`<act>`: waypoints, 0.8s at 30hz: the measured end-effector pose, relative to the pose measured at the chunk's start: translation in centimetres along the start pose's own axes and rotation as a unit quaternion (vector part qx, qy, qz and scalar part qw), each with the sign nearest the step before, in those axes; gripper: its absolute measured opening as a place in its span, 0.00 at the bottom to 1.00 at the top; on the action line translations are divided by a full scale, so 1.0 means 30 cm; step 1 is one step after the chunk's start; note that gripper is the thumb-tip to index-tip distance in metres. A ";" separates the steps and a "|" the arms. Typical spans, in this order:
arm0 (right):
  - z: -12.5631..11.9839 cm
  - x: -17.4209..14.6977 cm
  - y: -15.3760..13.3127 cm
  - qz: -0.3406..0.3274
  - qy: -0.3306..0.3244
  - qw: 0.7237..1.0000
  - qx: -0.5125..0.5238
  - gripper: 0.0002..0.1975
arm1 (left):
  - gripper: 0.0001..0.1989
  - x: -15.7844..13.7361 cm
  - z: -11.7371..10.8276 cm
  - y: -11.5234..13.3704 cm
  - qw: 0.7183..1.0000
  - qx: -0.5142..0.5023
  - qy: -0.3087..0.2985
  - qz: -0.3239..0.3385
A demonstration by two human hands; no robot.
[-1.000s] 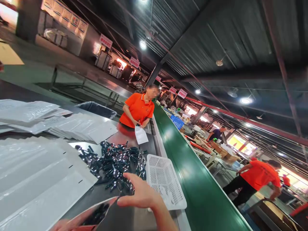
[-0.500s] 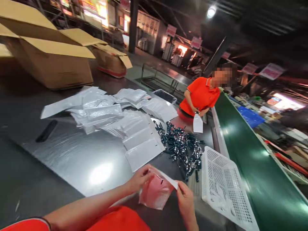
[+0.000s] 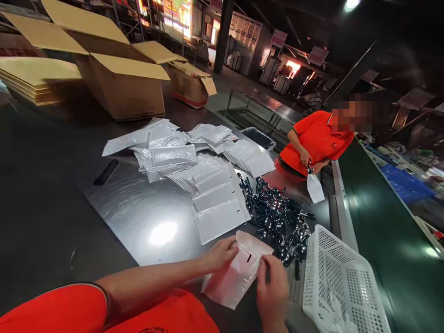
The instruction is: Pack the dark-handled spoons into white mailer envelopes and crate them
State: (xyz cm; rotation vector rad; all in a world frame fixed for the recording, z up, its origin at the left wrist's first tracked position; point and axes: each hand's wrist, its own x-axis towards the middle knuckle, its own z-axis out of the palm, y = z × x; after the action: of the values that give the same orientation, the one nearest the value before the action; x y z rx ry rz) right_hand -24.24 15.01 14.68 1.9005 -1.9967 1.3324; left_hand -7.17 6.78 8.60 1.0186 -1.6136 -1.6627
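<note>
Both hands are sitting lower and closer to the body than half a second ago, and the pouch is lying flatter, its flap now folded toward the far side. Left hand [image 3: 222, 253] is pinching the upper left edge of the white bubble pouch [image 3: 236, 275], its grip narrow and closed on the rim. Right hand [image 3: 272, 289] is pinching the pouch's right edge just below the flap, its grip likewise closed on the material. Between the two grips the pouch is resting on the tabletop [image 3: 152, 226], touching it along its lower part.

Sealing seems to be the step in hand, judging by the folded flap. To do it well, the two grips should be holding the mouth taut and level so the flap is meeting the body squarely, with no crease running under it. Whether anything is already inside cannot be told.

Just beyond the right grip, a heap of dark-handled spoons [image 3: 277, 219] is lying near enough to snag the flap. Beyond the left grip, a fan of flat empty pouches [image 3: 218, 203] is spreading out. Right of the right grip, a white perforated basket [image 3: 342, 282] is standing beside the green conveyor belt [image 3: 381, 231]. Farther off, a co-worker in an orange shirt [image 3: 317, 138] is handling another pouch.
</note>
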 end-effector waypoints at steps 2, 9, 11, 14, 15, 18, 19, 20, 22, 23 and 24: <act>0.064 0.035 -0.020 -0.132 -0.038 0.990 -0.019 0.11 | 0.13 -0.007 0.009 0.008 0.999 0.013 0.011 0.033; 0.187 0.116 0.037 -0.229 -0.151 0.959 -0.069 0.15 | 0.06 0.019 0.006 0.009 0.999 0.040 0.030 0.001; 0.192 0.109 0.059 -0.216 -0.171 0.960 -0.050 0.17 | 0.06 0.041 0.010 -0.001 0.999 -0.012 0.039 -0.030; 0.204 0.090 0.067 -0.178 -0.222 0.958 -0.034 0.19 | 0.06 0.063 0.023 -0.006 0.997 -0.049 0.026 -0.051; 0.210 0.084 0.064 -0.163 -0.239 0.957 -0.031 0.21 | 0.06 0.066 0.028 -0.004 0.998 -0.043 0.019 -0.042; 0.215 0.091 0.057 -0.133 -0.260 0.956 -0.034 0.23 | 0.10 0.066 0.031 0.010 1.000 -0.008 0.004 -0.022; 0.207 0.107 0.065 -0.111 -0.262 0.958 -0.020 0.23 | 0.11 0.066 0.028 0.013 1.000 -0.005 0.001 -0.027; 0.188 0.130 0.082 -0.062 -0.254 0.965 0.008 0.21 | 0.12 0.067 0.023 0.014 0.999 -0.010 0.000 -0.036; 0.116 0.196 0.146 0.095 -0.183 0.976 0.074 0.19 | 0.15 0.071 0.007 0.009 0.997 -0.049 -0.004 -0.056; 0.062 0.232 0.189 0.195 -0.120 0.968 0.105 0.21 | 0.17 0.074 -0.003 0.003 0.994 -0.081 -0.008 -0.068; -0.001 0.267 0.235 0.253 -0.054 0.961 0.094 0.25 | 0.20 0.077 -0.013 -0.004 0.990 -0.116 -0.011 -0.083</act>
State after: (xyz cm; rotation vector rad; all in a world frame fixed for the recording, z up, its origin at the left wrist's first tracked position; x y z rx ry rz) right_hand -32.01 7.80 15.78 1.6144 -2.6235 1.6043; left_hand -8.04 4.64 8.21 1.0403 -1.3413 -1.9269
